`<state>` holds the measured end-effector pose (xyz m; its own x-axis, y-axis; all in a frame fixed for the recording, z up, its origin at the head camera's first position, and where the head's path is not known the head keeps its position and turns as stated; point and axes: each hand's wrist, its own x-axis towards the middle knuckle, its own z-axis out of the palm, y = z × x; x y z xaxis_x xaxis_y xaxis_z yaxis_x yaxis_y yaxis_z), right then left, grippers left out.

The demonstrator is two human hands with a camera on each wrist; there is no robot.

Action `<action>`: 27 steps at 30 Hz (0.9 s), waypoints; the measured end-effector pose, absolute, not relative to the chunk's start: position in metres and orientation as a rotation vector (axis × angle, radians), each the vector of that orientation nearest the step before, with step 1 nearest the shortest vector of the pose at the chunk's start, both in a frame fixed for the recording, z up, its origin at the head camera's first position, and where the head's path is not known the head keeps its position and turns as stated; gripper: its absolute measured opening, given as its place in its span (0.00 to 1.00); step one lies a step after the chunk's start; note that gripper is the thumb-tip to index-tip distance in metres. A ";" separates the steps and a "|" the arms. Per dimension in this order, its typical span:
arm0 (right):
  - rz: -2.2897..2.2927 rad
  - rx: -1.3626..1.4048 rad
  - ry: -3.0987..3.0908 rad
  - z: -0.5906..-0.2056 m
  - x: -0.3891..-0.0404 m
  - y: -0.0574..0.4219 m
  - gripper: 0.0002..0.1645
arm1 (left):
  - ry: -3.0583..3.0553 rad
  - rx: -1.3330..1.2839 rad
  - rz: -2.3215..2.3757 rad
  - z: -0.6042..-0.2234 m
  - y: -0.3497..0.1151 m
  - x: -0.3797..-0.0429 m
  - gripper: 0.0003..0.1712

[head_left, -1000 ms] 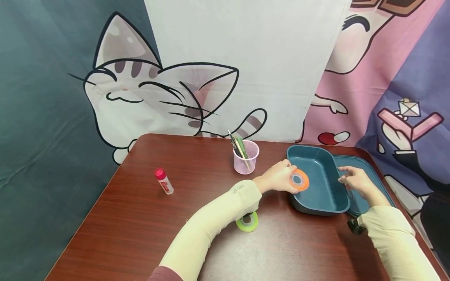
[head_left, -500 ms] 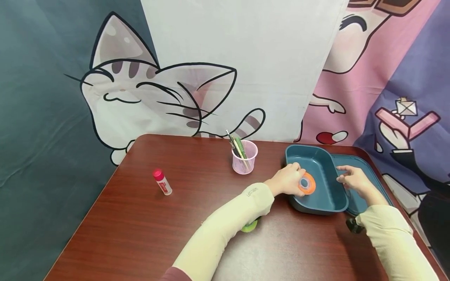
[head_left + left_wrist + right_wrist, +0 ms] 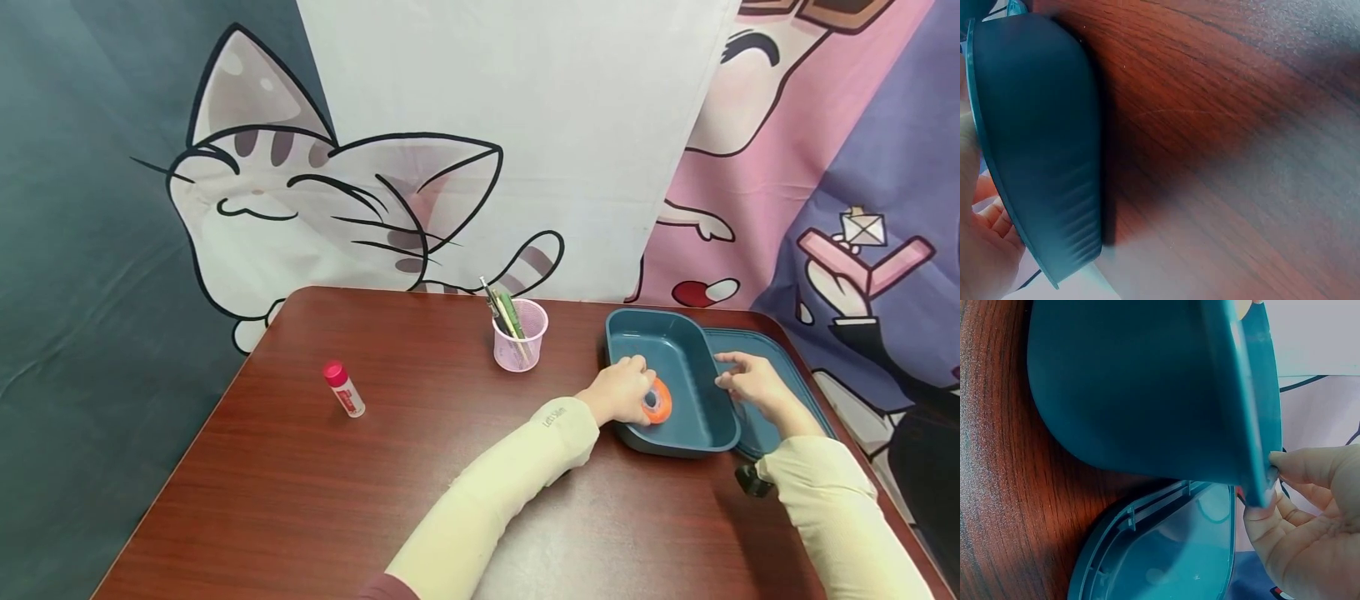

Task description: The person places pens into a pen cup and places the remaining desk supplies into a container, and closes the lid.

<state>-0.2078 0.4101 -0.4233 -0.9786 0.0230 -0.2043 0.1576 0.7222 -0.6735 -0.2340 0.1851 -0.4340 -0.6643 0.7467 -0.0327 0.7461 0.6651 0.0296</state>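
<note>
A teal-blue rectangular box [image 3: 693,400] stands at the right of the table, its top open. My left hand [image 3: 617,392] reaches over the box's left side and grips an orange roll of tape [image 3: 661,402] inside the rim. In the left wrist view, the box's outer wall [image 3: 1041,137] hides most of the tape, and part of the left hand [image 3: 985,250] shows past the rim. My right hand [image 3: 753,387] is at the opposite side; its thumb and fingers pinch the rim in the right wrist view. Beneath that hand lies the matching lid [image 3: 757,343], partly under the box's edge.
A pink mesh cup [image 3: 521,346] with pens stands near the table's back edge. A glue stick with a red cap [image 3: 345,390] lies at the left. The left sleeve [image 3: 517,475] crosses the table's middle. Printed curtains [image 3: 570,150] hang behind the table.
My left hand has moved right and slightly down with the orange tape, further into the box. The left sleeve now covers the green tape roll seen earlier. My right hand stays at the rim.
</note>
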 end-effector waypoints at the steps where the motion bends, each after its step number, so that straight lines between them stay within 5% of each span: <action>1: -1.100 0.144 2.745 -0.423 -0.208 0.410 0.31 | 2.829 1.276 0.000 -0.434 0.186 -0.234 0.39; 16: -1.124 0.138 2.756 -0.426 -0.208 0.411 0.31 | 2.832 1.363 -0.115 -0.439 0.187 -0.233 0.28; 27: -1.122 0.129 2.759 -0.424 -0.206 0.409 0.31 | 2.821 1.333 -0.156 -0.439 0.189 -0.234 0.29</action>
